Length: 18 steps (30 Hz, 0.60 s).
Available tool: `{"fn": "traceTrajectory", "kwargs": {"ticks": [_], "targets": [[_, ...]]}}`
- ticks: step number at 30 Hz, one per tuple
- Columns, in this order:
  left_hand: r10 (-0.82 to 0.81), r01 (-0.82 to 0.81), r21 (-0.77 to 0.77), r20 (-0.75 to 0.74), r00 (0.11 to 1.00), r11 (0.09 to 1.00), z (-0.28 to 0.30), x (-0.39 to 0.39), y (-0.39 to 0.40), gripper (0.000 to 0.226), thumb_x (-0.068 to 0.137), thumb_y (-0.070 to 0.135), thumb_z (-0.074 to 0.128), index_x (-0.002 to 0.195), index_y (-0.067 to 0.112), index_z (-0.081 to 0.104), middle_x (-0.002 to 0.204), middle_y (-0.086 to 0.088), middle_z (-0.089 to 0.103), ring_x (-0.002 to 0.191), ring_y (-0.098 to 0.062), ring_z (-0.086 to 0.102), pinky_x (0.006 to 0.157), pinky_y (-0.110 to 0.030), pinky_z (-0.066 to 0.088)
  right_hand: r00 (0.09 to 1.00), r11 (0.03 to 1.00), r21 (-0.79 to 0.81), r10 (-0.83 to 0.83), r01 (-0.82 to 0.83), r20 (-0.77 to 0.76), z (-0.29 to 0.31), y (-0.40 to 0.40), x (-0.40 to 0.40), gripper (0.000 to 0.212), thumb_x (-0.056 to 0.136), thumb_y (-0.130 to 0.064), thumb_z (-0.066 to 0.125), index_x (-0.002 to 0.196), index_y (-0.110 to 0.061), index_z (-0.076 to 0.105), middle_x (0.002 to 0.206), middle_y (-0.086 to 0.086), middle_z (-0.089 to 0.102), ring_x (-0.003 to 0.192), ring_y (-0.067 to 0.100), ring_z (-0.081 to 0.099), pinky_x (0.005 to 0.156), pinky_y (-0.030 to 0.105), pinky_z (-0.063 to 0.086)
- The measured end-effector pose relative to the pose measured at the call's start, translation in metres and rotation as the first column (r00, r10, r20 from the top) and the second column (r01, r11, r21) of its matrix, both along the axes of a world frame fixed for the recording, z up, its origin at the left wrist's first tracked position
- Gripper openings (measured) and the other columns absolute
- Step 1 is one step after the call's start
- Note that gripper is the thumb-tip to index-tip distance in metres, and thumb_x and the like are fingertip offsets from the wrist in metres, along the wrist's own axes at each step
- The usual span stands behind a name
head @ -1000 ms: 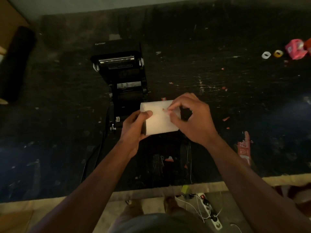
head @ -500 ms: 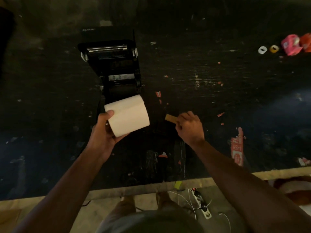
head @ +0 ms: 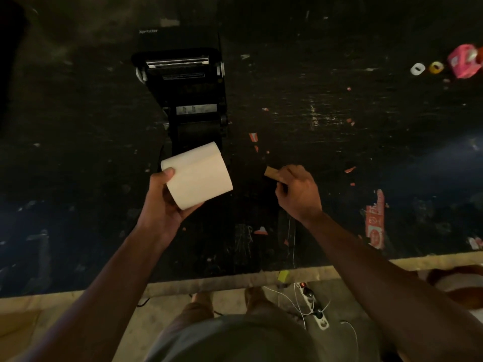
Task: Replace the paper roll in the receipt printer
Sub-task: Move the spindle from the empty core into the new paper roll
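- The receipt printer [head: 183,82] is black and stands on the dark, scuffed surface [head: 313,74] with its lid thrown open toward the far side; the word "Xprinter" reads in pale letters on the lid.
- Inside the open lid a metal strip crosses near the top, with a label below it whose print is too small to read.
- The left hand [head: 162,202] is clamped on a white paper roll [head: 198,176], thumb on the roll's near left end, fingers curled beneath it.
- The roll lies sideways, held just in front of the printer's open bay, above the surface.
- The right hand [head: 298,192] is pinched shut on a small tan strip [head: 271,173], which pokes out to the left of the fingers, apart from the roll.
- A red wrapper [head: 375,220] with white print lies flat on the surface to the right; only "F" can be made out.
- Red scraps [head: 253,137] dot the surface between printer and right hand.
- At the far right sit a white tape ring [head: 417,68], a yellow tape ring [head: 436,67] and a pink packet [head: 462,61].
- A white power strip [head: 315,307] with cables lies on the floor below the surface's edge.
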<state>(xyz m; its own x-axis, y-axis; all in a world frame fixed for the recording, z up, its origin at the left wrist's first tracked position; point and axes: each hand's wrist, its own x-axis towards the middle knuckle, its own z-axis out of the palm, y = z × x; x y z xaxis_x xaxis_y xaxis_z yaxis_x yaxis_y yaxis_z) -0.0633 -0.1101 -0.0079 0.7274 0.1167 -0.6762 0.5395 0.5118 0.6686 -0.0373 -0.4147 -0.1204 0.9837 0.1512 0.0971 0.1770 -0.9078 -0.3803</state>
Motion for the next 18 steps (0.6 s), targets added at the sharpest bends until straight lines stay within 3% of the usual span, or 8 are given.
{"fn": "traceTrajectory", "kwargs": {"ticks": [2,5,8,13,18], "targets": [[0.005,-0.006,-0.021,-0.017,1.000,1.000,-0.002,-0.005,0.004,0.068,0.078,0.047,0.069,0.140,0.021,0.057,0.138,-0.013,0.067,0.126,-0.034,0.065,0.094,-0.051,0.057,0.977,0.980,-0.037,0.191,-0.195,-0.097,0.006,0.018,0.003,0.043,0.087,-0.010,0.064,0.129,-0.021,0.065,0.135,0.004,0.062,0.126,0.024,0.055,0.101,0.046,0.050],[-0.010,0.009,-0.044,-0.018,1.000,0.999,-0.003,-0.013,0.008,0.053,0.088,0.045,0.061,0.135,0.021,0.059,0.135,-0.014,0.068,0.124,-0.034,0.066,0.094,-0.050,0.057,0.829,0.844,-0.151,0.444,-0.514,-0.340,0.013,0.044,0.022,0.063,0.085,-0.012,0.067,0.143,-0.031,0.055,0.151,-0.003,0.053,0.143,0.026,0.040,0.116,0.051,0.035],[-0.015,0.015,-0.081,-0.009,1.000,0.997,-0.001,-0.018,0.012,0.042,0.095,0.043,0.055,0.131,0.023,0.061,0.132,-0.014,0.069,0.122,-0.035,0.066,0.094,-0.049,0.057,0.703,0.728,-0.203,0.489,-0.655,-0.516,0.021,0.059,0.044,0.053,0.088,-0.014,0.066,0.137,-0.034,0.060,0.151,-0.004,0.054,0.141,0.022,0.043,0.116,0.049,0.030],[0.007,-0.011,-0.172,-0.024,1.000,0.985,0.000,-0.027,0.020,0.044,0.092,0.042,0.058,0.131,0.024,0.060,0.136,-0.016,0.065,0.126,-0.040,0.062,0.095,-0.053,0.056,0.617,0.664,-0.205,0.475,-0.719,-0.627,0.034,0.068,0.069,0.045,0.087,-0.012,0.065,0.131,-0.025,0.065,0.148,-0.002,0.057,0.138,0.020,0.049,0.114,0.043,0.036],[0.024,-0.028,-0.236,-0.017,1.000,0.971,0.001,-0.031,0.026,0.057,0.076,0.044,0.064,0.129,0.023,0.062,0.131,-0.017,0.067,0.124,-0.041,0.063,0.092,-0.052,0.058,0.758,0.868,-0.085,0.375,-0.490,-0.533,0.060,0.050,0.070,0.038,0.084,-0.012,0.066,0.120,-0.025,0.068,0.120,0.001,0.069,0.113,0.021,0.064,0.097,0.041,0.053]]}}
